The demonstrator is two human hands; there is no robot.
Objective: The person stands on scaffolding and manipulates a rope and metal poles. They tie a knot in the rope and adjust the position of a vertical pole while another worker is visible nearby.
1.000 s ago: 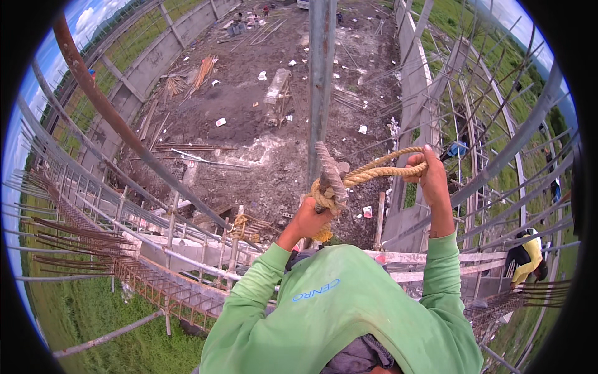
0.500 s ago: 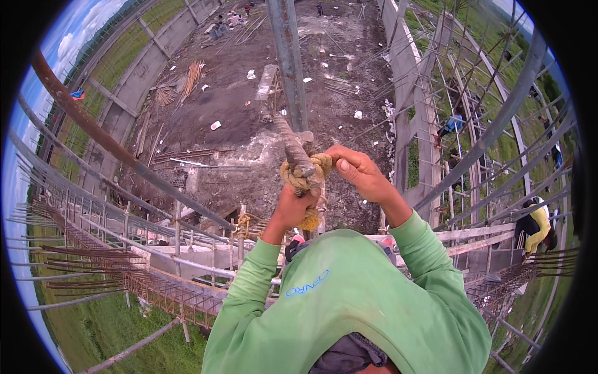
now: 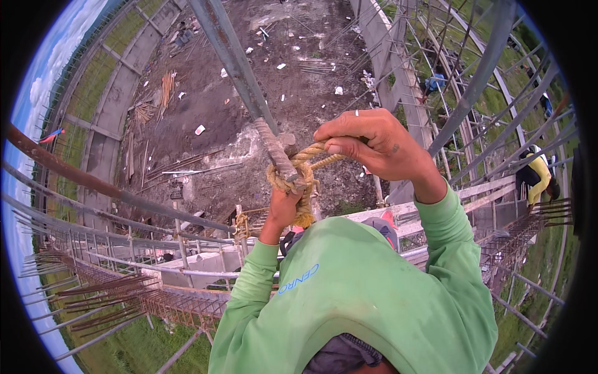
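Note:
A yellow-brown rope (image 3: 305,159) is wound around the joint where a rusty ribbed bar (image 3: 274,146) meets a grey metal pipe (image 3: 233,62). My right hand (image 3: 386,146) pinches a doubled length of the rope between thumb and fingers, drawn out to the right of the joint. Just beneath the bar's near end, my left hand (image 3: 282,210) is closed against the rope's lower turns; its fingers are partly hidden by the rope and bar. A frayed rope end (image 3: 304,219) hangs beside it.
Far below lies bare ground with scattered timber (image 3: 167,93) and debris. Scaffold pipes (image 3: 479,68) cross on the right and a rusty pipe (image 3: 81,165) on the left. A rebar cage (image 3: 180,305) runs at lower left. A person in yellow (image 3: 541,177) bends at the right.
My right hand has moved right and up, drawing the rope out from the joint. My left hand stays at the joint. The view has shifted, so the pipe now leans left.

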